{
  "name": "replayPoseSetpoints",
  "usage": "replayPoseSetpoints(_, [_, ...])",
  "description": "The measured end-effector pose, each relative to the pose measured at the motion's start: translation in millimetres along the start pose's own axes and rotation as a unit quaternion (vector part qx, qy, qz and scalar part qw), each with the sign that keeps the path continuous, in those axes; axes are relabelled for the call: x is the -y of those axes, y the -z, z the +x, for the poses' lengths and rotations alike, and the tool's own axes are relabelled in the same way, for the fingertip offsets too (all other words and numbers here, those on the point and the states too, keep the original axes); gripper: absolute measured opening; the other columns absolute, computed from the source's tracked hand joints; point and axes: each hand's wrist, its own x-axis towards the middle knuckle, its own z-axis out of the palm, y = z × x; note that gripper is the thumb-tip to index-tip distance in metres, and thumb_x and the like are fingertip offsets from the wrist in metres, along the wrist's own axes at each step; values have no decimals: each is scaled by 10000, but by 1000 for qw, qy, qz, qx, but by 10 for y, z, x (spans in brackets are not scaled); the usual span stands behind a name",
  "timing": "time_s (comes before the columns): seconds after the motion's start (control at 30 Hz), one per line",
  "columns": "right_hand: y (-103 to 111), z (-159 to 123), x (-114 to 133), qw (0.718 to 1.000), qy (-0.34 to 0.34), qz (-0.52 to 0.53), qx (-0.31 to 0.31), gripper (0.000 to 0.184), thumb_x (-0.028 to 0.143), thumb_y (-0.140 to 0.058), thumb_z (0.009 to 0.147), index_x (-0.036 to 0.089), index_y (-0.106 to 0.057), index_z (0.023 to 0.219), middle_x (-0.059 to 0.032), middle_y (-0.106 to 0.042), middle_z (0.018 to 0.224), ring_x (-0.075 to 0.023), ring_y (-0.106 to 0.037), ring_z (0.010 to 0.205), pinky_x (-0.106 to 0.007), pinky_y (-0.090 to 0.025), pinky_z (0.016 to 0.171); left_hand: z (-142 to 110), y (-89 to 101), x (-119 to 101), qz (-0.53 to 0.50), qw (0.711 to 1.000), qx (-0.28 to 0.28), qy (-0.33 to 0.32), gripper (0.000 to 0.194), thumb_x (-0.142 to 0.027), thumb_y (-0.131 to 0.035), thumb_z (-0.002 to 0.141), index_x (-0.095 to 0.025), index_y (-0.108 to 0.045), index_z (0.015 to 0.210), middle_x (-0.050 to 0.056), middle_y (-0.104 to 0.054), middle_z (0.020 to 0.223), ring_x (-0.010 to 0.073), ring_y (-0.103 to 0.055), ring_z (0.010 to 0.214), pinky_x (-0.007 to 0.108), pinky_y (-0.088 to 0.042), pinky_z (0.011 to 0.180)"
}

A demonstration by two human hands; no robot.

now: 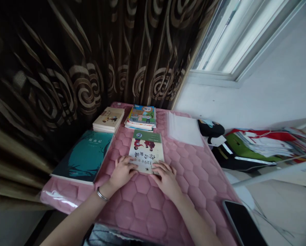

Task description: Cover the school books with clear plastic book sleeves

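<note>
A thin book with a cream and green cover (pixel 146 150) lies flat in the middle of the pink quilted table top (pixel 147 201). My left hand (pixel 121 171) rests on its near left corner, fingers curled over the edge. My right hand (pixel 165 177) lies on the near right corner, fingers bent and pressing down. A silver bracelet (pixel 102 194) sits on my left wrist. Neither hand has lifted the book off the table.
A large teal book (pixel 84 155) lies at the left. A cream book stack (pixel 108 119) and a colourful book stack (pixel 141 117) sit at the back. Clear plastic sleeves (pixel 185 129) lie right of them. A dark phone (pixel 242 223) is near right. Curtain behind; cluttered papers (pixel 265 145) to the right.
</note>
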Motion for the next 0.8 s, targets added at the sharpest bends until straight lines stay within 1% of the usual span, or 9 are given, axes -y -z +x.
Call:
replayPoseSetpoints(0.1, [67, -91, -169, 1000, -8, -5, -1, 153, 353, -564, 917, 272, -685, 869, -34, -723, 1124, -269, -564, 1168, -447, -346, 951, -42, 84, 165, -6, 999, -2, 51, 223, -222, -766, 776, -360, -762, 952, 5, -644, 1231, 263, -525, 1185, 499, -341, 1019])
replayPoseSetpoints(0.17, [106, -145, -273, 1000, -22, -2, -2, 179, 383, -552, 918, 279, -691, 874, -30, -724, 1124, -271, -571, 1161, -447, -363, 944, -59, 134, 236, -13, 996, 3, 83, 240, -209, -766, 772, -374, -764, 947, -2, -646, 1229, 260, -532, 1181, 483, -367, 998])
replayPoseSetpoints(0.3, [143, -216, -394, 998, -54, 14, 12, 219, 421, -526, 923, 293, -702, 894, -23, -712, 1161, -282, -550, 1200, -473, -364, 970, -66, 195, 262, -30, 993, 16, 113, 254, -194, -745, 781, -377, -766, 955, -5, -643, 1240, 256, -530, 1196, 460, -402, 983])
replayPoseSetpoints(0.43, [160, -230, -406, 997, -70, 29, 31, 219, 422, -525, 919, 298, -706, 924, -26, -700, 1186, -286, -536, 1217, -502, -359, 993, -41, 224, 240, -47, 991, 26, 124, 251, -182, -747, 758, -350, -774, 943, 11, -637, 1237, 260, -530, 1204, 452, -420, 994])
replayPoseSetpoints(0.53, [193, -222, -384, 996, -68, 32, 38, 210, 404, -528, 914, 296, -707, 933, -36, -695, 1192, -290, -530, 1223, -511, -373, 988, -16, 253, 253, -60, 991, 28, 114, 239, -189, -750, 741, -328, -778, 933, 23, -644, 1214, 258, -550, 1187, 454, -410, 1022])
replayPoseSetpoints(0.63, [216, -196, -359, 997, -60, 33, 35, 205, 387, -524, 910, 289, -703, 918, -45, -692, 1179, -280, -554, 1190, -494, -405, 969, 28, 266, 244, -89, 991, 30, 96, 154, -212, -729, 756, -286, -777, 882, 29, -688, 1085, 231, -596, 1114, 424, -398, 1040])
replayPoseSetpoints(0.67, [212, -181, -352, 997, -61, 34, 30, 211, 383, -516, 912, 281, -700, 897, -49, -691, 1171, -272, -572, 1163, -479, -422, 954, 52, 260, 226, -96, 989, 29, 104, 99, -219, -702, 779, -263, -767, 840, 32, -702, 1012, 222, -613, 1072, 403, -418, 1016])
replayPoseSetpoints(0.73, [180, -135, -342, 996, -71, 40, 18, 232, 372, -498, 919, 261, -684, 837, -60, -686, 1155, -253, -606, 1103, -443, -455, 916, 114, 228, 168, -100, 983, 25, 152, 97, -215, -634, 830, -218, -724, 796, 46, -709, 910, 213, -637, 994, 359, -468, 932])
replayPoseSetpoints(0.8, [127, -72, -340, 995, -83, 52, 5, 240, 347, -487, 922, 244, -654, 784, -68, -675, 1149, -237, -627, 1056, -410, -475, 888, 196, 172, 101, -95, 974, 22, 206, 83, -190, -598, 852, -180, -678, 872, 77, -711, 934, 215, -651, 968, 331, -488, 873])
